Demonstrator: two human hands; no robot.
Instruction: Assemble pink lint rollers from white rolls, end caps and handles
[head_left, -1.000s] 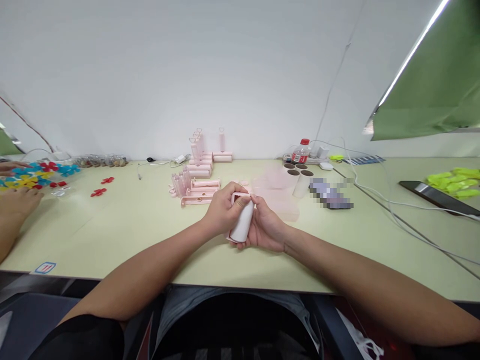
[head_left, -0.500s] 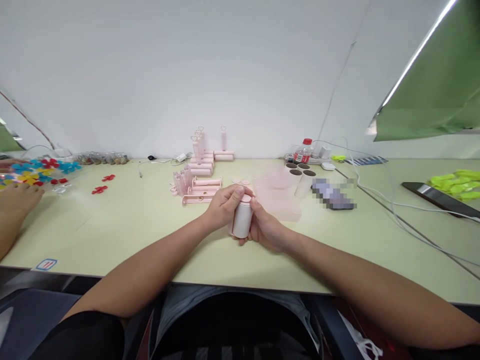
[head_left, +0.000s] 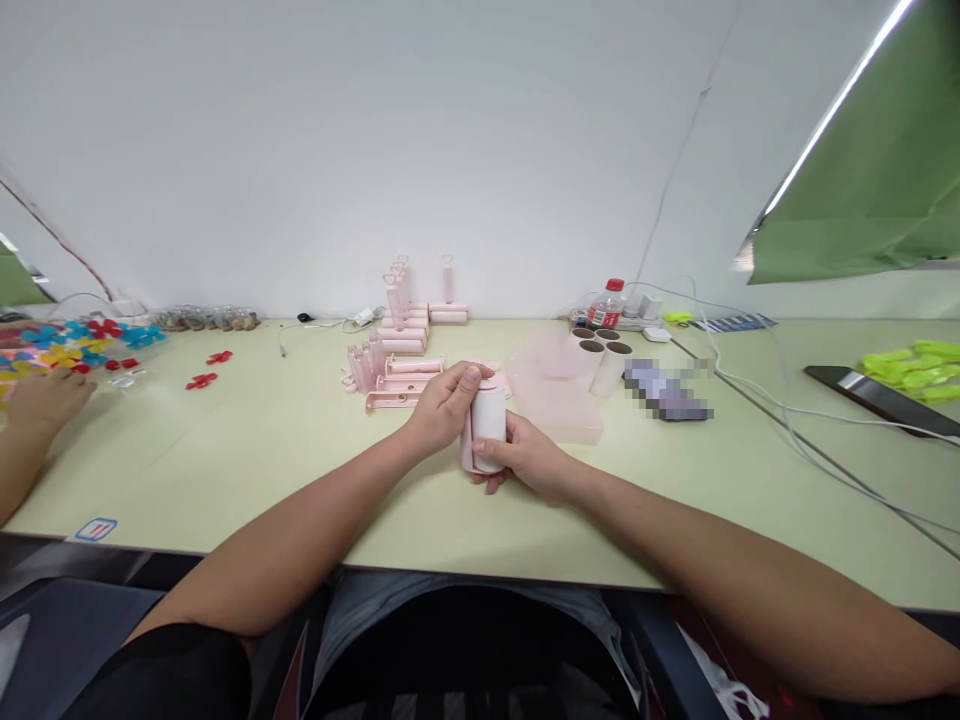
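A white roll (head_left: 490,420) stands upright in a pink holder (head_left: 467,445), held between both hands above the table. My left hand (head_left: 444,405) grips the upper left side, with its thumb by the pink top. My right hand (head_left: 525,455) wraps the lower right side, its thumb across the roll's front and its fingertips showing underneath. Behind my left hand lie pink open holders (head_left: 405,383) and upright pink handles (head_left: 365,362). Finished-looking pink rollers (head_left: 403,335) are stacked farther back. Right of the hands are translucent pink sheets (head_left: 559,395).
Cardboard-cored rolls (head_left: 611,370), a red-capped bottle (head_left: 606,303) and a blurred-out object (head_left: 666,388) sit to the right. White cables cross the right side near a dark phone (head_left: 862,395). At far left, another person's hand (head_left: 52,400) touches colourful flower pieces (head_left: 71,345).
My right hand has moved down from the top of the roll, and its thumb now lies across the lower front. The other person's near hand has shifted slightly right.
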